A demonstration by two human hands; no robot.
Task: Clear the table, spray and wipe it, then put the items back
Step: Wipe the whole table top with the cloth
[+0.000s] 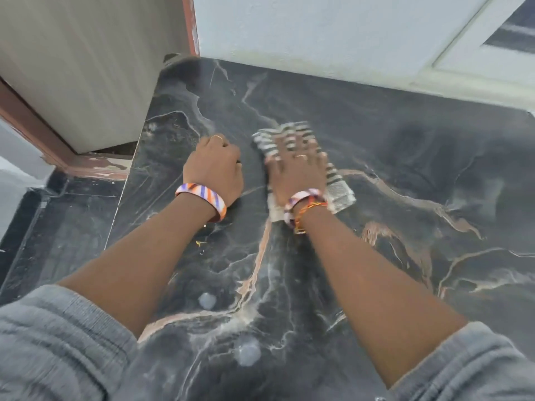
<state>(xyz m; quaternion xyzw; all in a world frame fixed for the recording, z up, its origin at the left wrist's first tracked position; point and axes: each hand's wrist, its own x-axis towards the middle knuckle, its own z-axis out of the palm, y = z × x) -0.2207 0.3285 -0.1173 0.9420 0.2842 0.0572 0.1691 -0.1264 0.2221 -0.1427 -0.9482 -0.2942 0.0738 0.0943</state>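
Note:
The table [405, 157] is a dark marble-patterned slab with pale and rust veins. My right hand [298, 172] lies flat with fingers spread on a striped grey-and-white cloth [338, 189], pressing it onto the slab near its middle; the hand and cloth are motion-blurred. My left hand [214, 166] rests on the slab just left of the cloth with its fingers curled under, holding nothing visible. Two foamy spray blobs [207, 301] [247, 354] sit on the near part of the slab between my forearms.
A pale wall [304, 30] runs along the table's far edge, with a white frame [474, 50] at the far right. Left of the table stand a beige panel [86, 68] and a reddish-brown door frame [58, 151]. Dark floor tiles [58, 227] lie below the left edge.

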